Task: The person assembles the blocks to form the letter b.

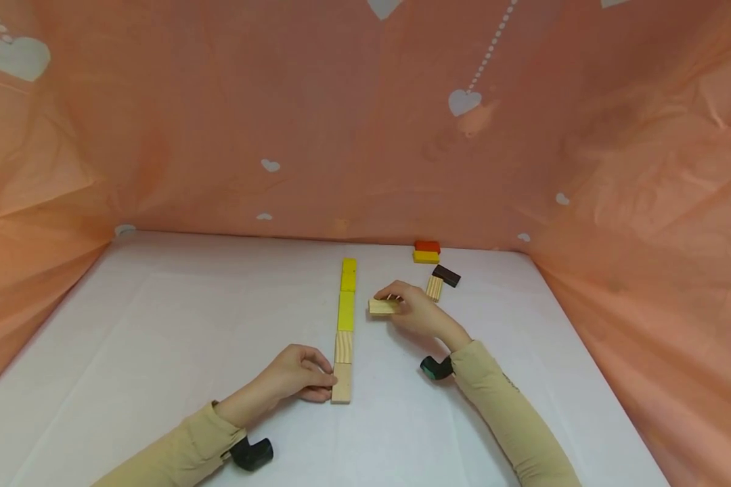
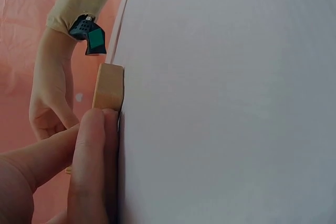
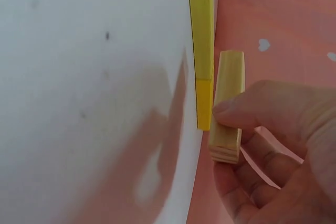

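Observation:
A straight row of wooden blocks runs away from me: a plain tan block (image 1: 342,389) nearest, then a striped-grain block (image 1: 344,347), a pale yellow block (image 1: 346,311) and a deeper yellow block (image 1: 349,274) farthest. My left hand (image 1: 298,375) rests at the left side of the tan block, its fingertips touching it. In the left wrist view the tan block's end (image 2: 109,86) shows past those fingers. Right of the row, my right hand (image 1: 417,311) pinches a light natural-wood block (image 3: 230,80) between thumb and fingers, held above the table.
On the white-covered table (image 1: 189,325), beyond my right hand, lie a striped wooden block (image 1: 435,289), a dark brown block (image 1: 447,276), a yellow block (image 1: 426,258) and a red block (image 1: 428,247). A pink cloth (image 1: 341,135) with hearts hangs behind and at both sides.

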{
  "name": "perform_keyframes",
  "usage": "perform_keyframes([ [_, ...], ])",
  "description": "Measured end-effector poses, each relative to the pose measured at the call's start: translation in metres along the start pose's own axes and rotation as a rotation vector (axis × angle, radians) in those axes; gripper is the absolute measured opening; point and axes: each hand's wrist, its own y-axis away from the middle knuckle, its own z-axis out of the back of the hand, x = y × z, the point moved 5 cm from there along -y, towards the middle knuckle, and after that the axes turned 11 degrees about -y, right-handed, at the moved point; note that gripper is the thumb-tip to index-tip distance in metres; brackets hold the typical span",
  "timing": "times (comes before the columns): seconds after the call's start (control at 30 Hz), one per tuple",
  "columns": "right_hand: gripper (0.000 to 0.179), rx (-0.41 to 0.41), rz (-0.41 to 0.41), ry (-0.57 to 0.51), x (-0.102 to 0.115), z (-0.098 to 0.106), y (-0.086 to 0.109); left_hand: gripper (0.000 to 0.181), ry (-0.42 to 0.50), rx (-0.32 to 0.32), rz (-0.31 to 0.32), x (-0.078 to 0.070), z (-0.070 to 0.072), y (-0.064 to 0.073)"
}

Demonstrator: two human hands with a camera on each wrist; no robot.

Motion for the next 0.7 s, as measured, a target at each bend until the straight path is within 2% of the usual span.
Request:
perform_keyframes([
  [0.47, 0.04, 0.101, 0.06, -0.001, 0.011, -0.019, -0.002, 0.022, -0.017, -0.027, 0.022, 0.0, 0.003, -0.001],
  [0.7, 0.039, 0.13, 0.03, -0.003, 0.009, -0.026, -0.001, 0.022, -0.032, -0.019, 0.03, -0.002, 0.002, 0.0],
])
